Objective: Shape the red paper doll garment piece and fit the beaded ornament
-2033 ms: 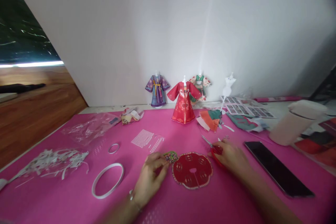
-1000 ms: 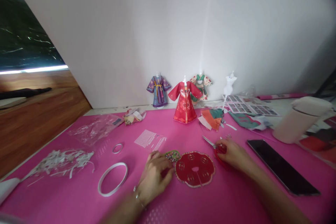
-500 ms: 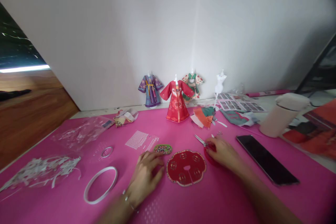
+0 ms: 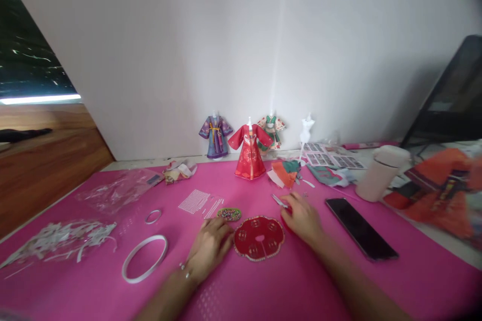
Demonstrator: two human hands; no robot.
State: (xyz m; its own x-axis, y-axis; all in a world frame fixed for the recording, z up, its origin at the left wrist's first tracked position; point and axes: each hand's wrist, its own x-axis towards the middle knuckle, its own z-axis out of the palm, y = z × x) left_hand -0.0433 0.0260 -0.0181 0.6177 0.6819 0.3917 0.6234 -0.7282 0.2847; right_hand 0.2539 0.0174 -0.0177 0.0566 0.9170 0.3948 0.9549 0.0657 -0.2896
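Note:
A red scalloped fabric piece (image 4: 259,248) with gold motifs, a beaded edge and a keyhole-shaped slit lies flat between my hands. My left hand (image 4: 213,243) rests on the mat at its left edge, palm down, fingers loosely bent and apart, with nothing visible in it. Just beyond those fingertips sits a green oval (image 4: 229,214) covered in multicoloured beads. To the right of the fabric, my right hand (image 4: 303,215) is closed over the handles of small scissors (image 4: 278,201). Their blades point away to the left, and my fingers hide the handles.
Miniature robes stand at the back: purple (image 4: 215,135), red (image 4: 250,155) and green-and-cream (image 4: 271,130), beside a bare white dress form (image 4: 306,133). A phone (image 4: 361,228) and pale tumbler (image 4: 380,173) are right. White rings (image 4: 145,259), pearl sheets (image 4: 195,201) and scraps (image 4: 71,238) lie left.
The camera view has shifted slightly. My right hand now covers more of the scissors, and their red handles no longer show. My left hand stays beside the red fabric piece.

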